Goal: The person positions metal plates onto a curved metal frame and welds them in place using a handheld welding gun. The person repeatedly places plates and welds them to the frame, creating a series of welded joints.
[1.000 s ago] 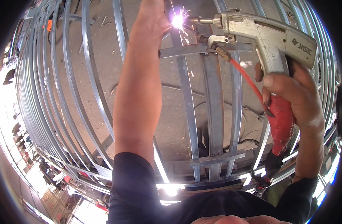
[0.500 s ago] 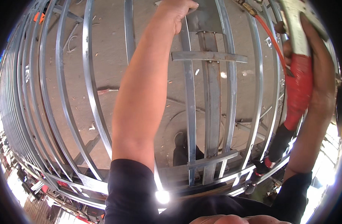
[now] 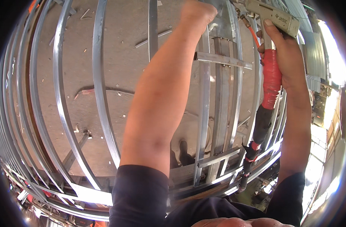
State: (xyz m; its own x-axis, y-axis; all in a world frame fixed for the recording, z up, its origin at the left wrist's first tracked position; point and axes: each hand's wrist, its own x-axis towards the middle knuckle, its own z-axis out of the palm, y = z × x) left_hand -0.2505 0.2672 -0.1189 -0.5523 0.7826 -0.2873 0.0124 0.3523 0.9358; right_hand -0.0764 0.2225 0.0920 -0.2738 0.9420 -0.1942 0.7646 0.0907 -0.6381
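My left hand is closed at the top of the view, over the far end of a long steel bar and beside a grey metal plate. Whatever its fingers hold is hidden. In my right hand is a pale pistol-shaped welding gun, gripped by its handle. Red tape wraps the lower handle, and a black cable runs down from it. An orange hose hangs beside the gun. Below the plate, a short crossbar lies across the long bars.
Rows of parallel steel bars form a frame over the dusty floor. A second short crossbar lies nearer me. A loose metal strip and scraps are on the floor. Corrugated sheets stand at the far right.
The view has shifted, so the bars sit farther right in it. My right hand and the welding gun have moved left toward the plate. My left hand's fingers look more curled.
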